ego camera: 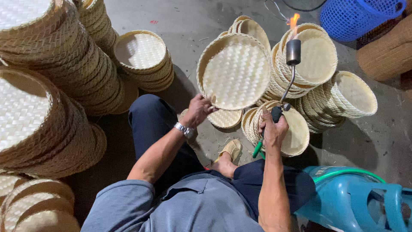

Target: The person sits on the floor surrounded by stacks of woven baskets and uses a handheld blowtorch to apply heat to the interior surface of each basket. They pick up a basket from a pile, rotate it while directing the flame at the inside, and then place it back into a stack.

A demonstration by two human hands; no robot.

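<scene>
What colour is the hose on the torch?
Green; the hose runs from the torch in the right hand. Head view.

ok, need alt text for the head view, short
Seen from above, a seated person's left hand tilts up a round woven bamboo tray while the right hand grips a lit gas torch beside it. Stacks of similar trays surround them on a concrete floor; a blue basket sits top right.

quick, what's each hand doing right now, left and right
Left hand: closed on the rim of a round woven bamboo tray, holding it up.
Right hand: closed around the handle of a lit gas torch, flame pointing up.
</scene>
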